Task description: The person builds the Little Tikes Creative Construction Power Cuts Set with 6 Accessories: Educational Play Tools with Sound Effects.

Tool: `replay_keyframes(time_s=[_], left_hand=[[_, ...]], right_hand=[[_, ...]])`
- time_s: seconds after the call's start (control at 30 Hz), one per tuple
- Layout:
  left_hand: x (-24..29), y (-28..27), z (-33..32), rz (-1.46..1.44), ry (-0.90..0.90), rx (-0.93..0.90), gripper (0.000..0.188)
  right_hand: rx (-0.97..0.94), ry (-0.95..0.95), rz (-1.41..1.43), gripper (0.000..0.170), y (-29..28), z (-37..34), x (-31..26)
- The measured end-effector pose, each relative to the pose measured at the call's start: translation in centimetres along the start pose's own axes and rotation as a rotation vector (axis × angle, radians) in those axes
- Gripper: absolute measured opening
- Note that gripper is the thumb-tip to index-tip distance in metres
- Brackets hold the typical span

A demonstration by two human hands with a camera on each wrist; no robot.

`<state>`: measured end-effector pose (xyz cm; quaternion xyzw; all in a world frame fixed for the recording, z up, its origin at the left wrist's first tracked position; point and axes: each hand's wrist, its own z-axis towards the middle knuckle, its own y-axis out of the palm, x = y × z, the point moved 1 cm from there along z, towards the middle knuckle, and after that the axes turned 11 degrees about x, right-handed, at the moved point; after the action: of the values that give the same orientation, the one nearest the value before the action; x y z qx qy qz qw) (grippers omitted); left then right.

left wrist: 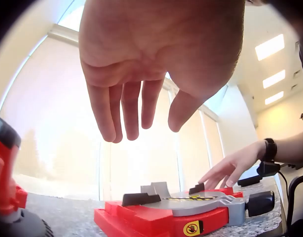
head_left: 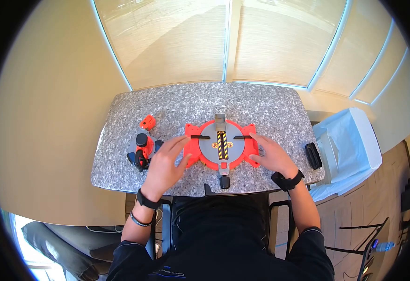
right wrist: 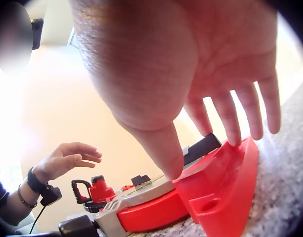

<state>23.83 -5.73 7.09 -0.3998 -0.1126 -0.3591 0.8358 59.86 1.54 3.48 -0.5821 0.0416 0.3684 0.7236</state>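
A toy miter saw base (head_left: 208,151), red with a round grey turntable and a yellow-and-black striped slot, lies on the granite-patterned table (head_left: 270,107). Above its left end hovers my left hand (head_left: 164,164), fingers extended and thumb apart, holding nothing. At the base's right end is my right hand (head_left: 275,157), its fingers loosely spread and its thumb tip right at the red edge. Two black fence pieces (left wrist: 141,198) stand on the base, and a black handle (head_left: 224,182) points toward me. Left of my left hand sits the red-and-black saw head (head_left: 141,146), partly hidden by that hand.
A small red battery-like block (head_left: 148,122) lies behind the saw head. Near the table's right edge rests a black case-like object (head_left: 313,156). Beside the table stands a bin with a pale blue liner (head_left: 347,140). Window panels (head_left: 284,42) rise behind the table.
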Motion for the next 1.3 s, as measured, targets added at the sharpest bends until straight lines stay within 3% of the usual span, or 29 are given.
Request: replay_keyframes(time_s=[0.33, 0.57, 0.73, 0.87, 0.93, 1.3], left_hand=[[-5.1, -7.7, -1.8, 0.141, -0.194, 0.36, 0.023], [-12.5, -9.4, -4.8, 0.212, -0.333, 0.427, 0.02], [-16.7, -9.1, -6.7, 0.371, -0.504, 0.286, 0.027], [-19.2, -8.3, -7.1, 0.316, -0.565, 0.227, 0.032], [-19.5, -8.1, -7.0, 0.233, -0.697, 0.144, 0.035], [-20.8, -6.4, -6.5, 0.22, -0.728, -0.03, 0.044]], right_hand=[[0.026, 0.015, -0.004, 0.072, -0.5, 0.1, -0.1], [0.081, -0.009, -0.031, 0.067, -1.7, 0.1, 0.5], [0.082, 0.039, 0.001, 0.065, -3.0, -0.3, -0.4], [0.1, 0.032, -0.013, 0.063, -3.6, -0.6, -0.1], [0.108, 0.029, -0.011, 0.062, -3.7, -0.8, 0.1], [0.158, 0.01, -0.023, 0.06, -4.3, -1.1, 0.2]])
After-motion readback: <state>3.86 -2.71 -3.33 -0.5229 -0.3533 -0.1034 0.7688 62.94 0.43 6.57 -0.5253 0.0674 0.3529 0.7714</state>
